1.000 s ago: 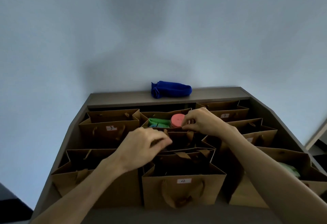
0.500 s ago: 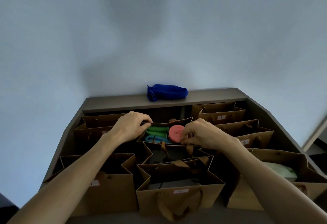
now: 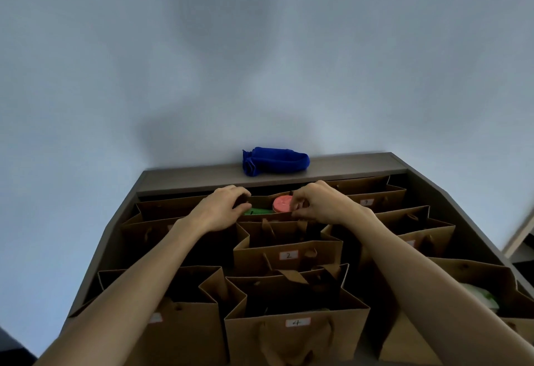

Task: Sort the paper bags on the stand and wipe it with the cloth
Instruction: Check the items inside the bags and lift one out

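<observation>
Both hands have moved up-frame: left hand (image 3: 221,209) and right hand (image 3: 320,202) now pinch the rear centre bag (image 3: 267,217) by its rim, blue cloth (image 3: 276,160) unmoved.

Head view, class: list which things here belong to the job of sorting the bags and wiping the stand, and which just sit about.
Part of the job:
- paper bags, e.g. the bag marked 2
- back middle bag, gripped by left hand and right hand
- blue cloth
- stand

Just there:
- pink round item in the back bag
- wall
</observation>
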Available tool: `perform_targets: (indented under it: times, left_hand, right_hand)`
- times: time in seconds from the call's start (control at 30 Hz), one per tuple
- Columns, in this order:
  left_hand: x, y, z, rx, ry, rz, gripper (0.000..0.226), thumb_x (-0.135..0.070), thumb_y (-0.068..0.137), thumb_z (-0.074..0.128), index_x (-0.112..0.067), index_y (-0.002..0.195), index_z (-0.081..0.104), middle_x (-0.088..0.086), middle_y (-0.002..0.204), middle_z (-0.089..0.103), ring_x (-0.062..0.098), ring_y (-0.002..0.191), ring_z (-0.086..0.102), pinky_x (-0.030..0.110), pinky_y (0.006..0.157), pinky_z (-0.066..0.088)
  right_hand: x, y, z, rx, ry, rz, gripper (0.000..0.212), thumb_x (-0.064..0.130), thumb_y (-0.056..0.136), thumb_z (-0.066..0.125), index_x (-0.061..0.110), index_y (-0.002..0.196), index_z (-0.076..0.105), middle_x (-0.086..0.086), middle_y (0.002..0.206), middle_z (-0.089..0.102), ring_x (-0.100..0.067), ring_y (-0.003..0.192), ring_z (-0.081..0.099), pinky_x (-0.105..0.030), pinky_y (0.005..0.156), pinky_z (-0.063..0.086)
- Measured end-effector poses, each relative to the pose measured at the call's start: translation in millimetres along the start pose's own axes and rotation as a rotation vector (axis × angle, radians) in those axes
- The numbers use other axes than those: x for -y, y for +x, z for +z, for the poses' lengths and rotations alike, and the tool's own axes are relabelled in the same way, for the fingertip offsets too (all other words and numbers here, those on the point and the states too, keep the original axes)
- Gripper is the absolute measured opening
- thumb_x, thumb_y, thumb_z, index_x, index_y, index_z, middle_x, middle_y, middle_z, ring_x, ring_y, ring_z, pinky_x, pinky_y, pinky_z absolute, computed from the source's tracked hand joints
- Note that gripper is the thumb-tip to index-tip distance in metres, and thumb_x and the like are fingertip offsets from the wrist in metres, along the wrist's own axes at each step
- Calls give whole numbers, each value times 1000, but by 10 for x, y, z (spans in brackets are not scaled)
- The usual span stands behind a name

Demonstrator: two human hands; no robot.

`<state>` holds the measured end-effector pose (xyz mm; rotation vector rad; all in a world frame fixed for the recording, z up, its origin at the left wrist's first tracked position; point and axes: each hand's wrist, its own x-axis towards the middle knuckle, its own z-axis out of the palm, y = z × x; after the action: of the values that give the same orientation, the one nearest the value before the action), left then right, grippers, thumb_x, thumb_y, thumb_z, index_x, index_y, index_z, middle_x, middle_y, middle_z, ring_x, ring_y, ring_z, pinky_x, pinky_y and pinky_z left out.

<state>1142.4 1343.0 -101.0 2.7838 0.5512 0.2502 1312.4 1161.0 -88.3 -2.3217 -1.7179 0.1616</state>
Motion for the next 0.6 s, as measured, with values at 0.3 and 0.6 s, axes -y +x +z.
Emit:
perform_targets:
  times: [0.3,0.6]
  left_hand:
    - [56,-8,47,-41,-47,0,38,-36,94,54,-25,130,50,-3,131,53,11,117,51,36,97,49]
    - [57,-98,43,-180,-109,9,36,-34,95,52,-21,129,52,-3,132,52,10,121,48,31,102,42]
  right_hand:
    - [-39,421,-12,251,-64,66,90,39,80,78,31,152,25,-1,155,34,-26,141,31,-51,114,30]
    - [-105,614,102,340,12,37,78,35,79,79,31,144,36,-1,144,45,-25,131,42,-46,105,42]
